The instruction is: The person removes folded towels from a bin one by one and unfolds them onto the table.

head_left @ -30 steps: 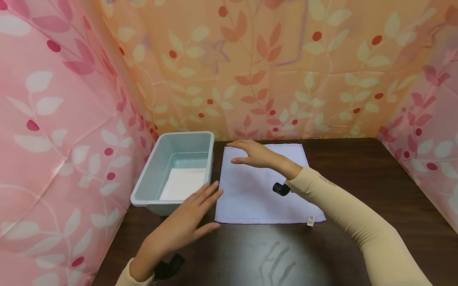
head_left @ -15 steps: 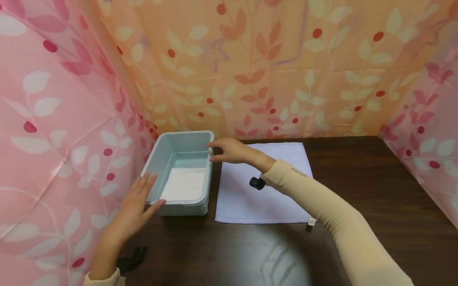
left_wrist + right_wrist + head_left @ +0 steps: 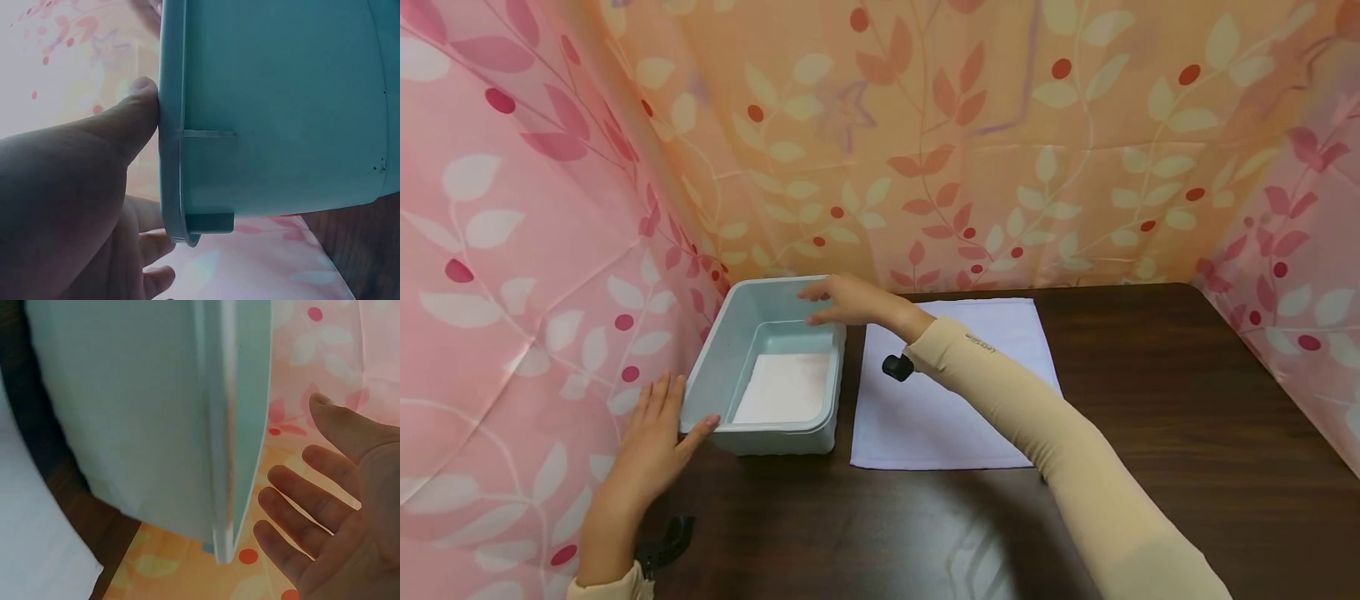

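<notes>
we take the lavender cloth (image 3: 943, 417) as our mark. the pale blue tub (image 3: 775, 443) stands on the dark table (image 3: 1150, 375) just left of the cloth, apart from it, with a white sheet (image 3: 784, 387) lying flat on its floor. our left hand (image 3: 649, 442) is at the tub's near corner on the side away from the cloth, fingers extended and gripping nothing; in the left wrist view its thumb (image 3: 139, 112) looks to lie against the rim (image 3: 172, 156). our right hand (image 3: 853, 298) hangs at the tub's far corner on the side towards the cloth, fingers loose and spread, and the right wrist view shows a gap before the rim.

we judge the step in hand to be getting both hands placed on the tub. we'd do best to seat the right fingers under the rim before adding any force, then load both corners evenly so the tub doesn't twist. the rim may flex, so a broad hold should serve better than a pinch. keeping it level should stop the sheet sliding, and a raised right sleeve (image 3: 1037, 408) shouldn't drag the cloth.
</notes>
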The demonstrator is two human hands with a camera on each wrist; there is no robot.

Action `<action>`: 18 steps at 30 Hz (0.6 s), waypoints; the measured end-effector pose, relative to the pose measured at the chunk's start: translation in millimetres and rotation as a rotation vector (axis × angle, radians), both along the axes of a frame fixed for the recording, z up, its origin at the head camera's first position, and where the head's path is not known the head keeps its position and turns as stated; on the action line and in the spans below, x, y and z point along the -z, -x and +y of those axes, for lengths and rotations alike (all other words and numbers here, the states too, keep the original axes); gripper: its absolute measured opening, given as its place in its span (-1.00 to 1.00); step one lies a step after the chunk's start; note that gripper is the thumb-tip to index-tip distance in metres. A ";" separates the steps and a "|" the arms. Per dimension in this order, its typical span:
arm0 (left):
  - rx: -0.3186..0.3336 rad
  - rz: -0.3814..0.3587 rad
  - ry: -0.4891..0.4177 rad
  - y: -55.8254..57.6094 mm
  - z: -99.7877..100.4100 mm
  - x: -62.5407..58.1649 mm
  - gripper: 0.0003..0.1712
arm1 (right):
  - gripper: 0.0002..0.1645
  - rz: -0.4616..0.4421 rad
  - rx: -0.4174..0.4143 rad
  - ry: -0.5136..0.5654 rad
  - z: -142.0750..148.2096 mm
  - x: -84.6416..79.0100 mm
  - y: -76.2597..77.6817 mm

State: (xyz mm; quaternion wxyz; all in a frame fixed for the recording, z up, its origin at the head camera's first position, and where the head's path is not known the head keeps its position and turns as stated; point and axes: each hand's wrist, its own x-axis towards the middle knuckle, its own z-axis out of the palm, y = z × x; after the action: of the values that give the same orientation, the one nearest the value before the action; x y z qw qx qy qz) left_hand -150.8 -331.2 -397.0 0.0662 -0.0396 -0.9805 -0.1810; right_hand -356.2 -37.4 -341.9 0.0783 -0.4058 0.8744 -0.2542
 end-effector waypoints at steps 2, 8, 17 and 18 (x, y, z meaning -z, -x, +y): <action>-0.011 -0.019 -0.001 0.0 -0.2 -0.1 0.08 | -0.38 -0.015 0.001 0.007 -7.3 -3.0 2.4; -0.026 -0.093 0.014 1.9 -1.3 -0.1 0.10 | -0.38 -0.124 0.053 0.086 -31.2 -3.7 9.8; -0.044 -0.135 -0.026 -0.5 -1.1 0.6 0.12 | -0.44 -0.281 0.140 0.240 -64.7 19.2 18.7; -0.045 -0.131 -0.030 -0.6 -1.0 0.5 0.12 | -0.45 -0.295 0.161 0.252 -67.3 21.2 18.5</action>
State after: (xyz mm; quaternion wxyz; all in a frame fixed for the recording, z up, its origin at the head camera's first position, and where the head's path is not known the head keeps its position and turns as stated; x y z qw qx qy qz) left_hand -150.2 -332.2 -397.5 0.0063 -0.0048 -0.9805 -0.1962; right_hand -374.7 -104.8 -363.1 0.1333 -0.2995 0.8445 -0.4236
